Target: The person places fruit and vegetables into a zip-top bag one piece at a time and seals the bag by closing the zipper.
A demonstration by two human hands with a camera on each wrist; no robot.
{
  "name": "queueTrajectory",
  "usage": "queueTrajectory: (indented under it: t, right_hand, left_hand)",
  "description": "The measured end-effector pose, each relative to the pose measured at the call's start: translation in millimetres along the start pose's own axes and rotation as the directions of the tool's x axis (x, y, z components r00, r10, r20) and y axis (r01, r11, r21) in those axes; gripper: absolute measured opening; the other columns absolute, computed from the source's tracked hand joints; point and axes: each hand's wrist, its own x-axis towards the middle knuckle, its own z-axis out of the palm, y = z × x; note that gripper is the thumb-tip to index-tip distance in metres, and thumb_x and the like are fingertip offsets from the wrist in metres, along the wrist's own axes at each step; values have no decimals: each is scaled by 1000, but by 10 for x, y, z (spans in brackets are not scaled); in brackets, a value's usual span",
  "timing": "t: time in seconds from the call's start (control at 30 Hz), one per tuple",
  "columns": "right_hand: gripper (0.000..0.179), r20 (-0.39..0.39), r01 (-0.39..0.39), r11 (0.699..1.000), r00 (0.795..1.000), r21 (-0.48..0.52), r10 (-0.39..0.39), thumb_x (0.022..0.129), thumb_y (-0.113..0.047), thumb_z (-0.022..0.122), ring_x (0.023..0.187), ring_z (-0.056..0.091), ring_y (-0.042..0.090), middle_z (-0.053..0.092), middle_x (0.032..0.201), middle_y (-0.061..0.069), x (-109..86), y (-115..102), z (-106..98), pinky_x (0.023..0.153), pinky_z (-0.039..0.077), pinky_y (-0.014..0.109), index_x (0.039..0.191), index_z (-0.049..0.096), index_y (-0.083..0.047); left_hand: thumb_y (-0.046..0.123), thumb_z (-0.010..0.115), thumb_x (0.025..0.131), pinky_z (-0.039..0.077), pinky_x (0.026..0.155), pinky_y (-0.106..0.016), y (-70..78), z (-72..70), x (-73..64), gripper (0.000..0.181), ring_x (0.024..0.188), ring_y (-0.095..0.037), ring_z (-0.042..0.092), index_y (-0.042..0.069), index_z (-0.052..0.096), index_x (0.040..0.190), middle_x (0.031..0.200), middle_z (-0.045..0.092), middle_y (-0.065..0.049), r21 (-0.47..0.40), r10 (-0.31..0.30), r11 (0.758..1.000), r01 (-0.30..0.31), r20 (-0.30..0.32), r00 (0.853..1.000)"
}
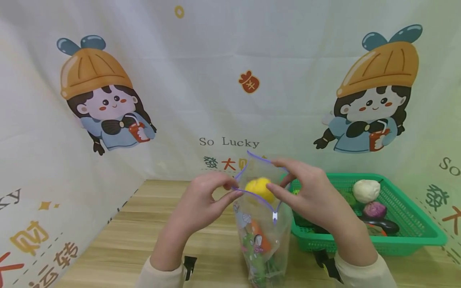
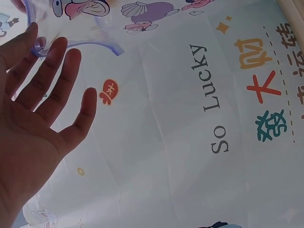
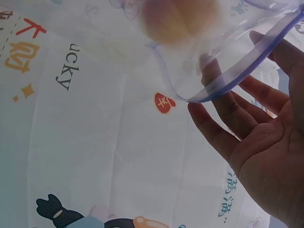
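Observation:
A clear zip bag with a purple-edged mouth and a white slider stands upright on the table, its mouth spread apart. Inside show an orange piece and something green, blurred by the printed film. A yellow, lobed, rounded item sits at the mouth. Thumb and index finger of my left hand pinch the near-left rim. My right hand is at the right side of the mouth, fingers spread and touching the purple rim, its thumb beside the yellow item.
A green plastic basket stands on the right, holding a white bulb-shaped vegetable, a purple onion, a dark eggplant and other produce. Wood-grain table extends to the left. A printed curtain hangs behind.

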Motion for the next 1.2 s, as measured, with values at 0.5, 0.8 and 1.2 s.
queueTrajectory:
  t: [0.5,0.8,1.2]
  right_hand:
    - [21,64,-41,998,997,-41,43,101,-21,75,96,76,14,80,116,3,-9,24,-24,79,63,37,120,77,-11]
    - [18,53,-20,998,998,-61,23,101,-19,75,93,74,11,80,109,-1,-17,38,-37,80,62,38,117,78,-12]
    - [16,51,-5,998,999,-61,8,101,-19,75,99,74,14,80,107,-2,-34,52,-53,87,63,44,116,78,-13]
  left_hand:
    - [19,84,93,58,85,-33,3,-6,11,9,90,-10,69,16,77,96,92,77,5,21,-5,1000,4,17,1000]
    - [19,84,93,59,86,-33,7,-8,7,9,91,-10,70,15,77,97,93,77,5,12,-6,1000,6,15,1000]
    - [18,84,93,60,84,-35,-7,-6,-7,9,90,-11,69,15,76,97,93,77,5,-2,-13,1000,13,20,1000]
